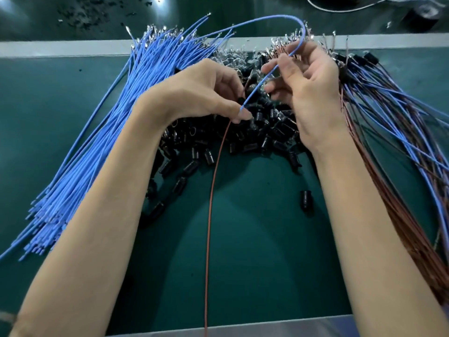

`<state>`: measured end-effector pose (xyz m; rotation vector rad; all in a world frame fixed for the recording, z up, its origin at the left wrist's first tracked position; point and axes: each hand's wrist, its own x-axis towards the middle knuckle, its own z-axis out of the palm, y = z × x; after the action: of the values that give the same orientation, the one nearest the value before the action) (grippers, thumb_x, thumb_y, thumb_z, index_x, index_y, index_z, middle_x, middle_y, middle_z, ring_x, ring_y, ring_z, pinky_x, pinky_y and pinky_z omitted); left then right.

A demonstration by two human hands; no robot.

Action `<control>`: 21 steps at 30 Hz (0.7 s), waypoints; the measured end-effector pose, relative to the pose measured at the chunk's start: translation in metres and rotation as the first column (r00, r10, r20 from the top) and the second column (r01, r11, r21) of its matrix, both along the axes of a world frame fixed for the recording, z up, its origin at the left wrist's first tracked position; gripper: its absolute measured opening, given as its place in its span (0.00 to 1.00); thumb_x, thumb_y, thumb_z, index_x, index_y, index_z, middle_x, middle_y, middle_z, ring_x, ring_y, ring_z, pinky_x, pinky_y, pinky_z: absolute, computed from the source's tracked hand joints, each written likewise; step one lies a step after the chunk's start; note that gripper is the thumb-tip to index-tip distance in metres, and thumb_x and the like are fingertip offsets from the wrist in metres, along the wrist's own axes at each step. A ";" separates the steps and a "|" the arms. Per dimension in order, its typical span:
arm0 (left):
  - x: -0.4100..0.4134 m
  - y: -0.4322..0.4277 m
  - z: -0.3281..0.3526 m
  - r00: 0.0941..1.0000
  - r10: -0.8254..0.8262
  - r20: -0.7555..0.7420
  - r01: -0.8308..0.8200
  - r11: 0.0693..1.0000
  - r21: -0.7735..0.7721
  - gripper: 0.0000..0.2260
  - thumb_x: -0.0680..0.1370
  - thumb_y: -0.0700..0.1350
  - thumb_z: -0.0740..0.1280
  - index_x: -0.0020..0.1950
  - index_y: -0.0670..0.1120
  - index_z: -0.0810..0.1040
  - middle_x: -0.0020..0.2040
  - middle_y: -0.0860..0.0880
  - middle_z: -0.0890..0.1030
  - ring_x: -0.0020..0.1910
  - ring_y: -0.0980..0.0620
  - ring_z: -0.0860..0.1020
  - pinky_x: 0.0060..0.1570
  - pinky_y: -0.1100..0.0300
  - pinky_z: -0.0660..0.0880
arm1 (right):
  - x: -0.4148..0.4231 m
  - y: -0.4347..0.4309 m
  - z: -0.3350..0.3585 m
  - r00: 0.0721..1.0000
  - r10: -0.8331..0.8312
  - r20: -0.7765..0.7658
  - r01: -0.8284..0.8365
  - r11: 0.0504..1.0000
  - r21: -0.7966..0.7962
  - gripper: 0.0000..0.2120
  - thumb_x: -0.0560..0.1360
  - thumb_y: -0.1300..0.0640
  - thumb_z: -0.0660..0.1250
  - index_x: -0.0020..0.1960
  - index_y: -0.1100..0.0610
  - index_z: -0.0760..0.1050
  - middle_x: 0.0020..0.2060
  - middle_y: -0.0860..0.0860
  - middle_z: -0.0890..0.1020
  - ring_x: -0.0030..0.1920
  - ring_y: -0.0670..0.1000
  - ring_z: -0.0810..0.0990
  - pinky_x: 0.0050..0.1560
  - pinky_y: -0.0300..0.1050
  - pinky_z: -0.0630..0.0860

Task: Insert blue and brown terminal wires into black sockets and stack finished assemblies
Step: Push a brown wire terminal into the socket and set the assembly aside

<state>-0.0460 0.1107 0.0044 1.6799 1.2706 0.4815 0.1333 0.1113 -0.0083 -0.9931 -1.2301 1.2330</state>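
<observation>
My left hand pinches a black socket above the heap of loose black sockets. A brown wire hangs from that socket toward the near table edge. My right hand pinches a blue wire that arches up and back. The blue wire's lower end meets the socket at my left fingertips. A bundle of loose blue wires fans out at the left. Finished blue-and-brown assemblies lie stacked at the right.
The green table mat carries stray sockets, one lone socket near my right forearm. A pale strip marks the mat's far edge. Black debris and a white cable lie beyond it.
</observation>
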 end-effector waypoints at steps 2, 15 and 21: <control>-0.003 -0.001 0.004 0.999 -0.032 -0.028 0.032 0.999 -0.016 0.12 0.66 0.47 0.77 0.43 0.46 0.77 0.39 0.48 0.85 0.39 0.54 0.83 0.46 0.64 0.76 | 0.000 -0.001 0.000 0.999 -0.038 -0.018 0.038 0.998 0.040 0.05 0.83 0.64 0.56 0.50 0.55 0.64 0.35 0.51 0.84 0.30 0.48 0.81 0.31 0.38 0.75; 0.003 -0.004 0.005 1.000 -0.023 -0.021 0.021 0.997 -0.076 0.13 0.65 0.49 0.77 0.41 0.46 0.76 0.37 0.48 0.85 0.36 0.57 0.82 0.38 0.74 0.71 | -0.007 -0.002 -0.008 1.000 0.003 -0.006 -0.003 0.999 0.052 0.04 0.82 0.65 0.56 0.52 0.57 0.66 0.33 0.52 0.82 0.29 0.48 0.80 0.32 0.38 0.74; 0.004 -0.005 0.005 1.000 -0.017 -0.021 0.015 0.997 -0.070 0.11 0.67 0.46 0.77 0.41 0.45 0.76 0.35 0.49 0.85 0.34 0.58 0.81 0.36 0.74 0.72 | -0.010 -0.002 -0.009 1.000 0.002 -0.011 -0.002 1.000 -0.005 0.04 0.82 0.64 0.58 0.51 0.57 0.69 0.31 0.50 0.81 0.27 0.47 0.78 0.31 0.38 0.73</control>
<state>-0.0415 0.1058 0.0096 1.6393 1.2747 0.4056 0.1233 0.1096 -0.0176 -0.9882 -1.2207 1.2426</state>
